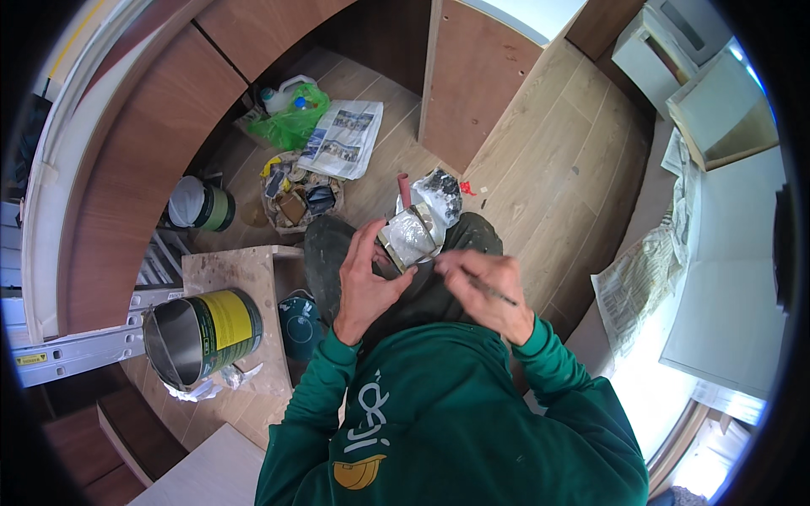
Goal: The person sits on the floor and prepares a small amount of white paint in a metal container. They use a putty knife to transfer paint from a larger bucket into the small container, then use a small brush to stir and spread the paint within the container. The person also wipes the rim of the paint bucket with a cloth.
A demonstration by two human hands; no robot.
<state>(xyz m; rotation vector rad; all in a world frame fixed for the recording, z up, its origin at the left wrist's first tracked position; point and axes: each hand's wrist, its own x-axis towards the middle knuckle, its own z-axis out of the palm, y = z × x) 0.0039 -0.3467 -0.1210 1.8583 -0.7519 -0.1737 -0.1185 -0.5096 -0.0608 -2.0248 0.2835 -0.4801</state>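
Over my lap, my left hand (pixel 369 274) grips a squarish flat piece (pixel 407 236) by its edge. Its face is coated with shiny greyish-white paste. Close by on the right, my right hand (pixel 485 287) is closed around a slim tool (pixel 499 295), whose thin handle sticks out past the fingers. That tool's working end lies near the lower right edge of the coated piece, and its kind is too small to tell. Just beyond stands a crumpled black-and-white bag or wrapper (pixel 443 192), beside a reddish stick-like handle (pixel 404 190).
Left of me, a large tin (pixel 207 333) sits on a wooden stool (pixel 224 268); a green bucket (pixel 299 327) is beside it. Ahead lie a box of rubbish (pixel 295 202), newspaper (pixel 342 139) and a green plastic bag (pixel 291 122). A wooden panel (pixel 472 80) stands ahead; white drawers (pixel 726 118) are at right.
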